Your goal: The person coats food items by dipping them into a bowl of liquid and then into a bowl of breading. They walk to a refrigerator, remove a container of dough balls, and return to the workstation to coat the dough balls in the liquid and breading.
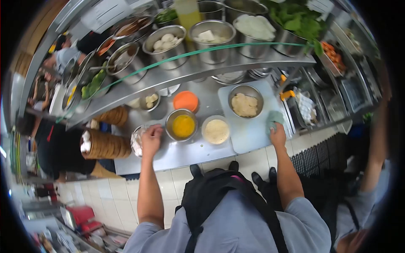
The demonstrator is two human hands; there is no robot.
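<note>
My left hand (151,138) is over the right side of a bowl of white, flour-like powder (137,142). Its fingers are curled together, and anything between them is hidden. My right hand (277,134) grips a green cloth (275,118) at the right edge of a pale cutting board (247,141). On that board sits a metal bowl of pale, dough-like mixture (245,104). Between my hands stand a metal bowl of beaten egg (183,125) and a round container of light crumbs (216,130). Behind the egg is an orange bowl (185,101).
Stacked bamboo steamers (107,144) stand at the left. Above the counter runs a metal shelf (202,67) with a glass edge and several ingredient pots. Sunken bins (306,107) line the right. Another person's arm (377,135) is at far right; a person in black (61,145) stands left.
</note>
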